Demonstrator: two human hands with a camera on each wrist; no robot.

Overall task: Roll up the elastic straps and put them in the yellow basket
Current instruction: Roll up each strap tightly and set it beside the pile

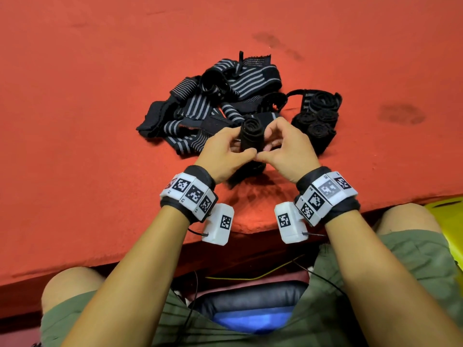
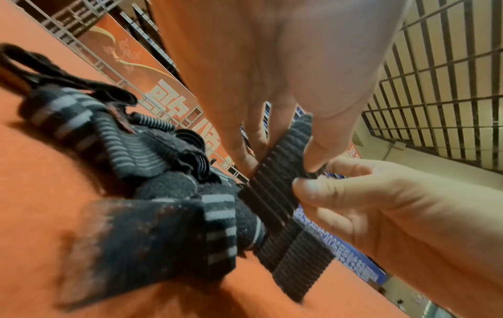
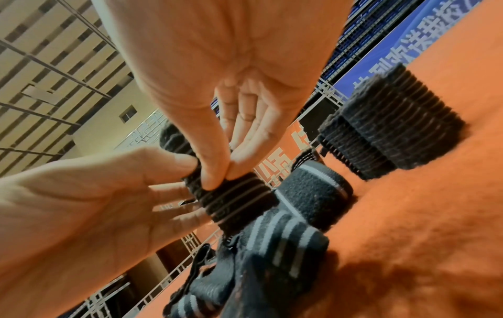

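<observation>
A partly rolled black elastic strap [image 1: 251, 134] stands upright between my hands, just above the red table. My left hand [image 1: 239, 149] grips its left side and my right hand [image 1: 270, 148] its right side, with the thumbs meeting in front. The strap's loose tail [image 1: 246, 174] hangs down to the table below my hands. In the left wrist view my fingers [image 2: 246, 159] pinch the ribbed strap [image 2: 275, 193]. In the right wrist view my thumb [image 3: 211, 172] presses on the roll [image 3: 234, 202]. A corner of the yellow basket [image 1: 447, 220] shows at the right edge, below the table.
A tangled pile of loose black and grey striped straps [image 1: 213, 101] lies behind my hands. Several rolled straps [image 1: 318, 118] stand in a cluster to the right of it. The red table's front edge [image 1: 150, 254] runs just above my knees.
</observation>
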